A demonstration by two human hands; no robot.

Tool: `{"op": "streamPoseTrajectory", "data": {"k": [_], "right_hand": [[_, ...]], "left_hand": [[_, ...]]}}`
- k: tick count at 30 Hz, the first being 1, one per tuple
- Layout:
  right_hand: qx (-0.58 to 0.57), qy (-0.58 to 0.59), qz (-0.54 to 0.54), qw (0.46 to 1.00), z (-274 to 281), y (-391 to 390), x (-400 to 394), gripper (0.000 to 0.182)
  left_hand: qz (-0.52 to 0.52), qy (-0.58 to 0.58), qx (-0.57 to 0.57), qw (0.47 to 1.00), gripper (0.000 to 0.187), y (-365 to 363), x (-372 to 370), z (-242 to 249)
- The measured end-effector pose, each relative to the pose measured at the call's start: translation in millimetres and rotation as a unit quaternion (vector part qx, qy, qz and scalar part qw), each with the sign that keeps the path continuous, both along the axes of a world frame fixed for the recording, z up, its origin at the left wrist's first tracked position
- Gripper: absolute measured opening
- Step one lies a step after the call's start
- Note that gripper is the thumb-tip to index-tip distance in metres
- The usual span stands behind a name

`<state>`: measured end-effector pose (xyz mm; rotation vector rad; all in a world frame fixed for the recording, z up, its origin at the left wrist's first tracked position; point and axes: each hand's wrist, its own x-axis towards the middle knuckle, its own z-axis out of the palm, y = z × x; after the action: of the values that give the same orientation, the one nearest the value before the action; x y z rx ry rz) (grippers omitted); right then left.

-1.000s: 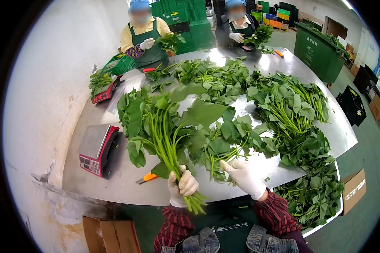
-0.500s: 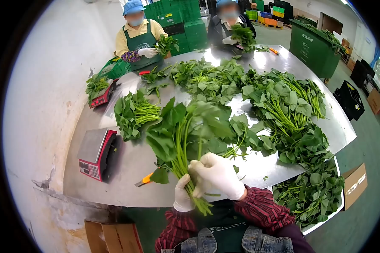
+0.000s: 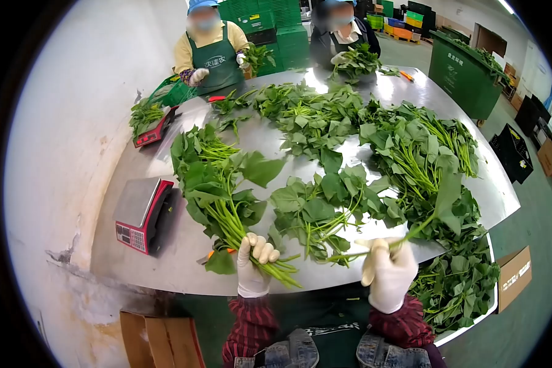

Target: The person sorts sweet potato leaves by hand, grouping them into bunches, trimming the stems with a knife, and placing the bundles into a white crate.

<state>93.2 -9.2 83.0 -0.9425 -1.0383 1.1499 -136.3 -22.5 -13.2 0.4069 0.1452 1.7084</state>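
My left hand (image 3: 256, 265), in a white glove, is closed round the stems of a bunch of leafy greens (image 3: 226, 214) above the near left of the table. My gloved right hand (image 3: 389, 273) pinches a single leafy stem (image 3: 424, 224), whose big leaf points up and right. Partly hidden under the bunch lies an orange-handled cutter (image 3: 213, 253). Between my hands a small loose pile of greens (image 3: 318, 208) rests on the metal table (image 3: 165, 273).
A red-and-grey scale (image 3: 142, 211) stands at left, another scale (image 3: 156, 130) farther back. Heaped greens (image 3: 411, 147) cover the right side; a white-rimmed bin of greens (image 3: 457, 285) sits below. Across the table two people handle greens. A green wheeled bin (image 3: 463, 73) stands at back right.
My hands have moved apart: the left shifted left with the bunch, now tilted left, and the right moved right and down with one stem. The person at back left has spread their hands.
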Motion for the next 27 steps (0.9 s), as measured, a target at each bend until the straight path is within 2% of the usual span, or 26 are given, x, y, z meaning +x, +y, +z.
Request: {"op": "streamPoseTrajectory", "data": {"k": [2, 3, 4, 5, 7, 8, 9, 11, 12, 13, 15, 16, 18, 21, 22, 27], "right_hand": [[-0.058, -0.168, 0.027, 0.984, 2.2, 27.7, 7.5, 0.021], [-0.091, -0.266, 0.048, 0.959, -4.0, 41.4, 10.2, 0.026], [-0.036, -0.327, 0.025, 0.944, -32.8, 52.6, 15.1, 0.034], [-0.032, -0.327, 0.026, 0.944, -53.8, 59.7, 19.7, 0.034], [0.061, -0.408, -0.014, 0.911, -61.6, 63.7, 19.3, 0.037], [-0.003, -0.368, 0.032, 0.929, -62.6, 57.8, 22.2, 0.037], [-0.004, -0.367, 0.034, 0.930, -64.0, 56.8, 20.6, 0.037], [0.054, -0.363, 0.057, 0.929, -73.6, 55.7, 18.0, 0.034], [0.129, -0.376, 0.032, 0.917, -89.6, 59.9, 17.7, 0.033], [0.130, -0.376, 0.031, 0.917, -83.3, 57.0, 15.8, 0.033], [0.039, -0.309, 0.112, 0.944, -57.1, 44.6, 7.7, 0.031], [0.054, -0.337, 0.115, 0.933, -47.9, 40.8, 5.4, 0.031], [0.080, -0.349, 0.115, 0.927, -64.4, 42.3, 3.0, 0.031], [0.103, -0.351, 0.119, 0.923, -73.4, 41.9, 1.6, 0.033], [0.075, -0.339, 0.136, 0.928, -67.2, 40.2, 1.9, 0.033], [0.050, -0.322, 0.149, 0.934, -63.7, 39.2, 2.9, 0.034]], "left_hand": [[-0.001, 0.001, 0.017, 1.000, 0.014, -2.2, -5.8, -0.4], [0.002, 0.002, 0.017, 1.000, 0.014, -4.0, -6.5, 0.7], [0.006, 0.011, 0.009, 1.000, 0.013, -5.2, -7.2, 2.3], [0.010, 0.020, 0.003, 1.000, 0.013, -4.8, -7.8, 3.6], [0.010, 0.020, 0.007, 1.000, 0.013, -4.5, -8.0, 2.2], [0.008, 0.020, 0.009, 1.000, 0.013, -5.3, -7.7, 1.1], [0.009, 0.021, 0.008, 1.000, 0.013, -5.6, -7.0, 0.7], [-0.007, 0.014, 0.014, 1.000, 0.012, -4.1, -5.4, 1.0], [-0.012, 0.012, 0.017, 1.000, 0.014, -3.7, -5.0, 0.7], [-0.012, 0.012, 0.017, 1.000, 0.014, -3.5, -4.1, -0.3], [0.001, 0.032, 0.002, 0.999, 0.029, -3.9, -1.7, -2.0], [0.001, 0.032, 0.002, 0.999, 0.029, -3.7, -0.2, 0.1], [0.019, 0.114, -0.011, 0.993, 0.044, -3.8, 2.3, 6.6], [0.014, 0.130, -0.021, 0.991, 0.042, -5.6, 0.0, 5.1], [0.014, 0.131, -0.021, 0.991, 0.042, -6.2, -0.7, 3.4], [0.000, 0.069, -0.007, 0.998, 0.041, -5.2, -5.8, -5.5]]}}
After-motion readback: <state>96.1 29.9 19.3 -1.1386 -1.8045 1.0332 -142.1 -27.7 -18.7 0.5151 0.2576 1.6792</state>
